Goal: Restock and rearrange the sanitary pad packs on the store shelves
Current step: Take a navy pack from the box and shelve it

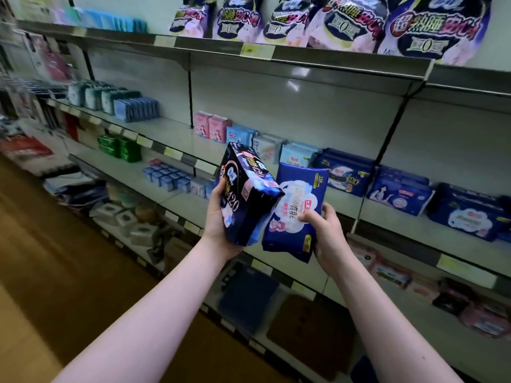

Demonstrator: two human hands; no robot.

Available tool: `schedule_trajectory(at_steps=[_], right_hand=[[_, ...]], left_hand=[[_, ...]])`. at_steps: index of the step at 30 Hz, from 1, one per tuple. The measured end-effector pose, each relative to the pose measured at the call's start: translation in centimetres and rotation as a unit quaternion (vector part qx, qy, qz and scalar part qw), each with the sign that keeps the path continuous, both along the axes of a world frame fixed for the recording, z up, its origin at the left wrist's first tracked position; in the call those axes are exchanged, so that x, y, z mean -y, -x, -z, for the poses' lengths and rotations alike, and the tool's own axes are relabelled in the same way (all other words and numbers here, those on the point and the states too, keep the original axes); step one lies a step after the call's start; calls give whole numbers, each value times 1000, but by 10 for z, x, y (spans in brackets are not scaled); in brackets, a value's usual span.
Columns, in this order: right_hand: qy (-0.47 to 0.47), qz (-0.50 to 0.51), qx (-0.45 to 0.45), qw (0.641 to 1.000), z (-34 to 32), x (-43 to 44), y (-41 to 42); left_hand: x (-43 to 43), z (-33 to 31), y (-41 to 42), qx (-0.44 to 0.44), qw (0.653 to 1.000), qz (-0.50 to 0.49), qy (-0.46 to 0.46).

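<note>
Left hand [218,217] grips a dark pack [246,200]; right hand [326,230] fingers [311,217] grip a blue pack [296,211], touching. Shelf [177,134] packs [401,189] at 3 o'clock; wooden floor [41,258] at 8.

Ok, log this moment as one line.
left hand: holds black 420 pack | right hand: holds blue pack | status: neither pack placed yet
</note>
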State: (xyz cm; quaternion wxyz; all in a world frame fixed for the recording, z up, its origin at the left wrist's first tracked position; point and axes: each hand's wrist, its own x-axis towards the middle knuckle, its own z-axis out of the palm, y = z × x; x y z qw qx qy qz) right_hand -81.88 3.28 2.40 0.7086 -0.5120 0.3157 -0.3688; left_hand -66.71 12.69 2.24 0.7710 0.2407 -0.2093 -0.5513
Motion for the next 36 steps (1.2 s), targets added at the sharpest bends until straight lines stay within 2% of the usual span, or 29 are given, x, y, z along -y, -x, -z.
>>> schedule_trajectory(at_steps=[5, 11, 14, 18, 21, 23, 26, 33, 36], right_hand=[[1, -5, 3, 1000, 6, 24, -29], [-1, -28, 17, 999, 5, 69, -82], [27, -41, 14, 999, -1, 93, -103], [93, -65, -51, 992, -7, 117, -114], [83, -91, -59, 991, -8, 137, -115], [133, -45, -43, 989, -4, 151, -115], [148, 3, -45, 988, -2, 164, -105], [158, 166, -142, 963, -7, 176, -69], [159, 221, -160, 949, -12, 171, -57]], left_hand=[[22, 1, -21, -18, 1000, 0, 3], [64, -7, -71, 1, 1000, -13, -11], [93, -14, -93, 3, 1000, -16, -19], [133, -17, -111, 2, 999, -19, -29], [160, -15, -118, 11, 999, -25, -38], [175, -12, -119, 4, 999, -12, -37], [195, -13, -117, -11, 1000, 17, -16], [236, -32, -95, -2, 990, 126, 58], [250, -35, -90, -5, 987, 155, 33]])
